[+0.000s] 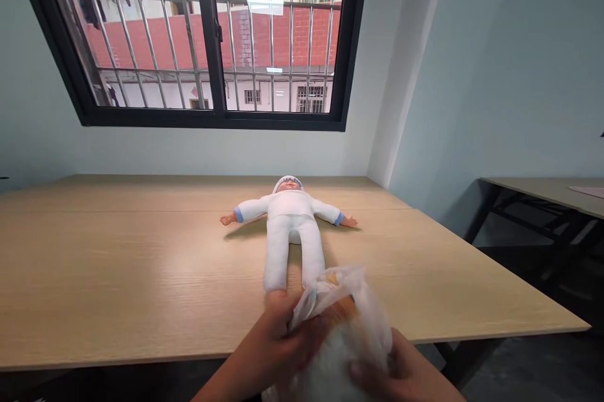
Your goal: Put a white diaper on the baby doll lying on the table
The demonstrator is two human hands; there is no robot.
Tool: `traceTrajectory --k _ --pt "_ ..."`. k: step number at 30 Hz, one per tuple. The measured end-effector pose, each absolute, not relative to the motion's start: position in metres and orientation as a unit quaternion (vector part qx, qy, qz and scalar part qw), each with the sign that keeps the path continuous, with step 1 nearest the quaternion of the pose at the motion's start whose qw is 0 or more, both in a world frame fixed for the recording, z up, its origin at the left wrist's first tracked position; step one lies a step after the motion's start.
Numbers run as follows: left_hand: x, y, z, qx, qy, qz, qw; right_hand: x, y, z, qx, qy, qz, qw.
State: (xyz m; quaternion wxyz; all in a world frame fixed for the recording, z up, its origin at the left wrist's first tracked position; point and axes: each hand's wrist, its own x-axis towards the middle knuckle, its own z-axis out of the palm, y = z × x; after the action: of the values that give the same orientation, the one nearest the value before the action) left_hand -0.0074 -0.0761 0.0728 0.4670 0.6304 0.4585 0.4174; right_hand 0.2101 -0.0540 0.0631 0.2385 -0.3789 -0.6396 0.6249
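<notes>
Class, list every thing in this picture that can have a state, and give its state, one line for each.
Doll: on its back on the table, arms spread, clothed in white.
White diaper: off the table, gripped by both hands, blurred.
Left hand: closed on the diaper.
Right hand: closed on the diaper.
Window: barred; open or shut, cannot tell.
Table: bears the doll.

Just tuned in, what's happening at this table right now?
A person is holding a crumpled white diaper in both hands at the near edge of the wooden table. The left hand grips its left side and the right hand its lower right; the motion blur hides finer detail. Just beyond it a doll in a white suit lies on its back on the table, arms spread, feet toward the person and head toward the barred window. The hands appear not to touch the doll.
</notes>
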Motion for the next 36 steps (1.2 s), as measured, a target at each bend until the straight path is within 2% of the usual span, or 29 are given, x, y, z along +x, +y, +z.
traceTrajectory --k 3,8,13,15,18,21,25,30,36 --pt "-0.012 -0.073 0.075 0.626 0.458 0.423 0.468 0.217 -0.050 0.063 -0.415 -0.637 0.592 0.269" --pt "-0.023 -0.068 0.073 0.560 0.397 0.475 0.551 0.225 -0.041 0.057 -0.461 -0.596 0.576 0.316" --pt "-0.024 -0.069 0.065 0.552 0.372 0.499 0.555 0.219 -0.046 0.047 -0.487 -0.623 0.511 0.337" --pt "-0.025 -0.069 0.064 0.569 0.383 0.504 0.525 0.221 -0.046 0.044 -0.490 -0.628 0.502 0.337" --pt "-0.033 -0.063 0.063 0.538 0.449 0.574 0.424 0.232 -0.039 0.042 -0.519 -0.583 0.501 0.375" --pt "-0.042 -0.052 0.056 0.440 0.493 0.643 0.388 0.236 -0.028 0.044 -0.497 -0.518 0.561 0.411" --pt "-0.044 -0.040 0.041 0.355 0.473 0.664 0.458 0.214 -0.010 0.036 -0.392 -0.476 0.663 0.425" --pt "-0.039 -0.040 0.037 0.237 0.408 0.679 0.562 0.189 0.011 0.017 -0.356 -0.351 0.739 0.451" --pt "-0.030 -0.041 0.040 0.134 0.301 0.595 0.733 0.175 0.001 0.031 -0.293 -0.277 0.792 0.459"
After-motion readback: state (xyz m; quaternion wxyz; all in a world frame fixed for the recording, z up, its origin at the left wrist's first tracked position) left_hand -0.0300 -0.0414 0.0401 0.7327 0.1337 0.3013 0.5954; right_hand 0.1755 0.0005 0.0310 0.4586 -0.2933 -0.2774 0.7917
